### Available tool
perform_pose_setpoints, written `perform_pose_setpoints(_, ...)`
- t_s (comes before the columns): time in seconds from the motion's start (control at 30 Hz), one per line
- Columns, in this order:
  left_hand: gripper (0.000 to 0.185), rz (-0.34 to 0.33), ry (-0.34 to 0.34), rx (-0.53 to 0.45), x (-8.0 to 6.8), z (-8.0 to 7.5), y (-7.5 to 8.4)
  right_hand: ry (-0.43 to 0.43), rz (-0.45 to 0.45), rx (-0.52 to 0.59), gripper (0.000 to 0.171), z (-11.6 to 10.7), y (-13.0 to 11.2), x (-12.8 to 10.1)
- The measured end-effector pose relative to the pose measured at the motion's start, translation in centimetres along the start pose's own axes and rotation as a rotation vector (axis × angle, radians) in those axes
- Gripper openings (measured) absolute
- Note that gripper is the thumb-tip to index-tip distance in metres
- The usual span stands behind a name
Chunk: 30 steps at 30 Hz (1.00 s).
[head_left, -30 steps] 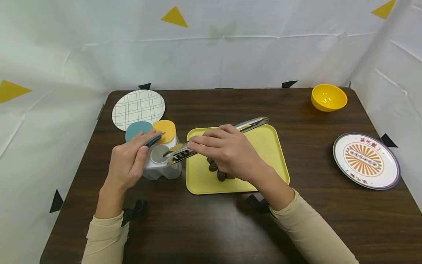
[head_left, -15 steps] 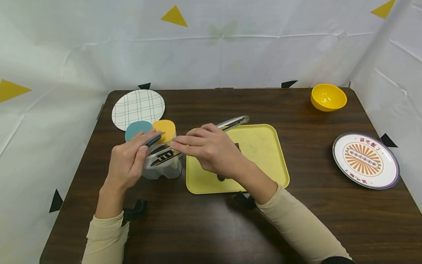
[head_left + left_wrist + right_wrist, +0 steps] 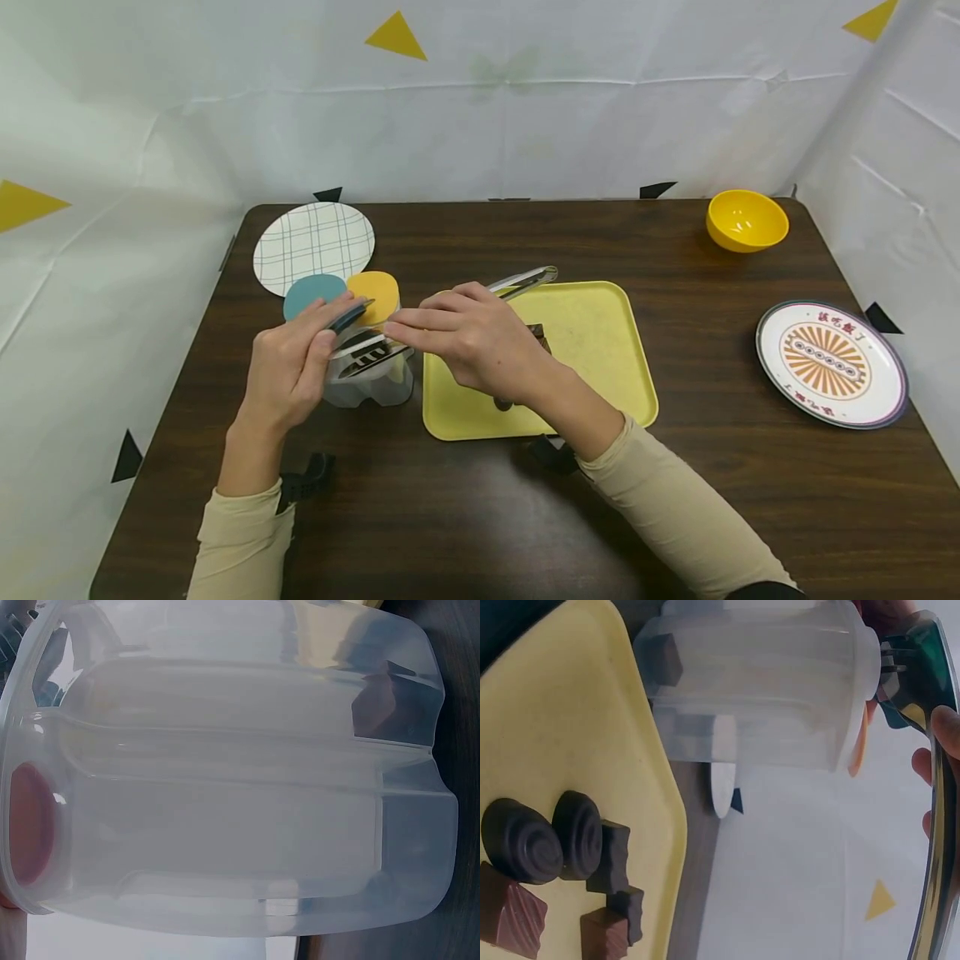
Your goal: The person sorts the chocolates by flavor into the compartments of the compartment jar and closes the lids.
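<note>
My left hand (image 3: 333, 323) pinches a dark lid flap (image 3: 349, 316) on a translucent plastic container (image 3: 367, 385), whose teal lid (image 3: 311, 292) and orange lid (image 3: 375, 292) stand open. Seen from the left wrist, the container (image 3: 225, 787) fills the frame. My right hand (image 3: 408, 329) grips metal tongs (image 3: 525, 280); their slotted tips (image 3: 367, 360) lie over the container's top. Beside it sits a yellow tray (image 3: 592, 325) with several chocolates (image 3: 555, 847), mostly hidden under my right hand in the head view. One dark piece (image 3: 664, 658) shows inside the container (image 3: 757, 690).
A checked round plate (image 3: 315, 240) lies at the back left of the dark table. A yellow bowl (image 3: 746, 221) stands at the back right, and a patterned plate (image 3: 831, 364) lies near the right edge. White sheet walls close in three sides.
My right hand has carried the tongs leftward, from the tray's edge to over the container's top. The left hand has stayed on the lid flap.
</note>
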<state>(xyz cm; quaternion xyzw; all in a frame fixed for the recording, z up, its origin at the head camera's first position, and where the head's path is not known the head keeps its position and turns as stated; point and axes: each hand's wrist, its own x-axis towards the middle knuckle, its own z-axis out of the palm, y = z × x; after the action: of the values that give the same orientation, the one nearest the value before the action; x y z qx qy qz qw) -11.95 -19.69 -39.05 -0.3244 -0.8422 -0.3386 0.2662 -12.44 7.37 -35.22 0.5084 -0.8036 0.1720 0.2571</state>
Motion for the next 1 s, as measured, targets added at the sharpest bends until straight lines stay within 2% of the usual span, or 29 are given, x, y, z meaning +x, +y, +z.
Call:
perform_pose_setpoints(0.47, 0.050, -0.020, -0.012, 0.011, -0.13, 0.02, -0.06, -0.011, 0.002, 0.027, 0.047, 0.31, 0.11, -0.20)
perform_pose_setpoints(1.0, 0.049, -0.026, -0.007, 0.007, -0.09, 0.01, 0.04, -0.016, 0.037, 0.060, 0.048, -0.35, -0.19, -0.81)
